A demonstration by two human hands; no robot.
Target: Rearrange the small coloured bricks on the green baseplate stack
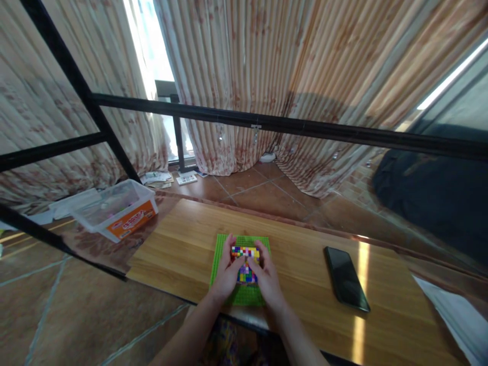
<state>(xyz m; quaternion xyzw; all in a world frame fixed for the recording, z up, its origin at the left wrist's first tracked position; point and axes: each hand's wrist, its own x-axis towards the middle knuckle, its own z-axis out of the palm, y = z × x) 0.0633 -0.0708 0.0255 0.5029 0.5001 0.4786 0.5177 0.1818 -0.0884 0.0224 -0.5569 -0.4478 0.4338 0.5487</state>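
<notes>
A block of small multicoloured toy bricks (247,276) is over a green studded baseplate (246,297) near the front edge of the wooden table. My left hand (227,273) grips the block's left side, its thumb bent in across the top. From the right, my right hand (268,275) closes round the other side, with that thumb also on the block. The thumbs nearly meet in the middle and cover part of the bricks. Whether the block touches the baseplate or is fixed to it I cannot tell.
A black phone (346,278) lies on the table (175,244), right of the baseplate. White paper (453,315) sits at the right edge. On the left stands a clear plastic box (114,203) with an orange label. A black metal bar (229,116) crosses beyond the table, before curtains (244,61).
</notes>
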